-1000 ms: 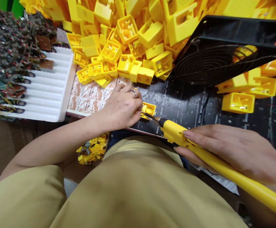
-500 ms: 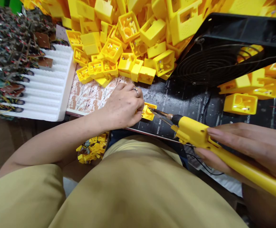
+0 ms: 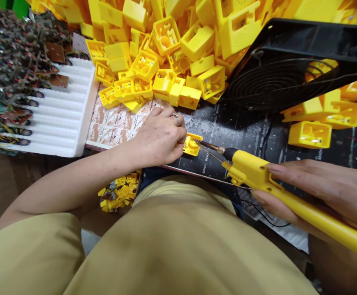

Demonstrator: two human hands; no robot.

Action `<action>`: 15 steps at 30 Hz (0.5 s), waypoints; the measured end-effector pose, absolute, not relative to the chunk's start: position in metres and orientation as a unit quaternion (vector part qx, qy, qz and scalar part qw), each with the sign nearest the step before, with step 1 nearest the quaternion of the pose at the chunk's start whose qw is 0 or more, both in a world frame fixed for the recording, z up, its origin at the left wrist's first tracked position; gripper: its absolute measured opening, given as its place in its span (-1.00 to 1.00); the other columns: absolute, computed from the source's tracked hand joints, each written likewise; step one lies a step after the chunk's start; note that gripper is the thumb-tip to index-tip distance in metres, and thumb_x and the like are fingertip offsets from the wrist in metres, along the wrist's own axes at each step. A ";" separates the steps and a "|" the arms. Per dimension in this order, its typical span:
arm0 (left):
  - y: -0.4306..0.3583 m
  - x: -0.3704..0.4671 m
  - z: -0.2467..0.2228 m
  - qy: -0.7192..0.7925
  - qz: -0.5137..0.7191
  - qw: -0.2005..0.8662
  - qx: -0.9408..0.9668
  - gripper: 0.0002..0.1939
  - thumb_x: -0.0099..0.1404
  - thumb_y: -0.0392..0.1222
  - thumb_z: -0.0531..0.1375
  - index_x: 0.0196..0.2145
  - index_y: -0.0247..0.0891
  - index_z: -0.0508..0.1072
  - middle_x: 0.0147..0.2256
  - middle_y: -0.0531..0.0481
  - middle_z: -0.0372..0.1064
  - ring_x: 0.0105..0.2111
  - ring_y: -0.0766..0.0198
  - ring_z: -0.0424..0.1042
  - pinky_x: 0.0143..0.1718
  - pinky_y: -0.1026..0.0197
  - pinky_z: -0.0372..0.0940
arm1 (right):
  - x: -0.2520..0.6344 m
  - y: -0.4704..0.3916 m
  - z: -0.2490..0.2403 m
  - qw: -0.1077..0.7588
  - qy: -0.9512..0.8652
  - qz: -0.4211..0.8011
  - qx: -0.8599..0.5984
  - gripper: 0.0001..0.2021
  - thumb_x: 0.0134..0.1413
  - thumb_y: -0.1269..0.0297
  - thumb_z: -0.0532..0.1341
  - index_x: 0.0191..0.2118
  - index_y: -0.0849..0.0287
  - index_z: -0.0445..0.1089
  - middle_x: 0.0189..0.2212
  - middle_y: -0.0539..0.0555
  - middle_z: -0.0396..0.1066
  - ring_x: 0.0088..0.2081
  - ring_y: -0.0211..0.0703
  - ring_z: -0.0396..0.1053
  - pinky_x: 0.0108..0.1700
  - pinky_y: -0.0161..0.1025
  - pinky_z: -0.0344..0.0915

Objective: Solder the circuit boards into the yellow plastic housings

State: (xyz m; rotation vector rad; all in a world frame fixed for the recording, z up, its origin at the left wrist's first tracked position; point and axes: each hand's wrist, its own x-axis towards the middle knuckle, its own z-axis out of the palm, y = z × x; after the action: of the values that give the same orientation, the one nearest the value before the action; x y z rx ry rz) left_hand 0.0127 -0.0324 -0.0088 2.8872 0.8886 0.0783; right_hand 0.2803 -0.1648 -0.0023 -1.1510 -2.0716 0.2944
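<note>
My right hand is closed around a yellow soldering iron with a trigger-like front part and a thin feed tube below its tip. The iron's tip reaches over a small open yellow plastic housing lying on the black bench mat. My left hand, with a ring on one finger, is closed on the left end of that housing and hides part of it. Whether the tip touches anything inside is too small to tell.
Yellow plastic housings are heaped along the back. A black fan with a wire guard stands at the right, beside more housings. At left, wired circuit boards cover a white foam tray. Below the bench edge is a box of yellow parts.
The soldering iron has shifted very slightly, its tip still over the yellow housing. My left hand stays in place.
</note>
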 end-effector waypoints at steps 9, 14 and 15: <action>-0.033 0.011 -0.008 0.290 0.024 0.053 0.955 -0.78 0.24 -0.18 0.11 -0.46 -0.26 0.50 -0.28 -0.11 0.50 -0.17 0.02 0.39 -0.13 -0.04 0.20 | 0.279 -0.163 -0.004 0.364 -0.810 0.113 -0.446 -0.35 0.06 0.41 0.42 0.26 0.01 0.31 -0.39 0.00 0.53 -0.42 -0.25 0.48 -0.41 -0.35 0.42; -0.034 0.014 -0.013 0.289 0.027 0.049 0.956 -0.78 0.24 -0.18 0.11 -0.47 -0.26 0.50 -0.29 -0.12 0.50 -0.16 0.02 0.40 -0.13 -0.05 0.23 | 0.278 -0.161 -0.002 0.376 -0.800 0.116 -0.453 -0.39 0.05 0.36 0.43 0.23 -0.03 0.35 -0.41 -0.02 0.53 -0.44 -0.25 0.49 -0.45 -0.38 0.42; -0.034 0.015 -0.013 0.290 0.025 0.050 0.955 -0.78 0.24 -0.18 0.11 -0.47 -0.26 0.50 -0.28 -0.12 0.50 -0.16 0.01 0.40 -0.12 -0.05 0.24 | 0.277 -0.160 -0.001 0.374 -0.799 0.112 -0.457 -0.40 0.06 0.36 0.42 0.23 -0.04 0.35 -0.43 -0.02 0.52 -0.46 -0.24 0.49 -0.47 -0.37 0.41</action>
State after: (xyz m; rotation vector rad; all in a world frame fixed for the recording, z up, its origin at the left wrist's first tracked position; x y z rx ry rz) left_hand 0.0148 -0.0341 -0.0130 2.9090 0.8836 0.0760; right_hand 0.2768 -0.1601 -0.0013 -1.1714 -2.0458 0.2857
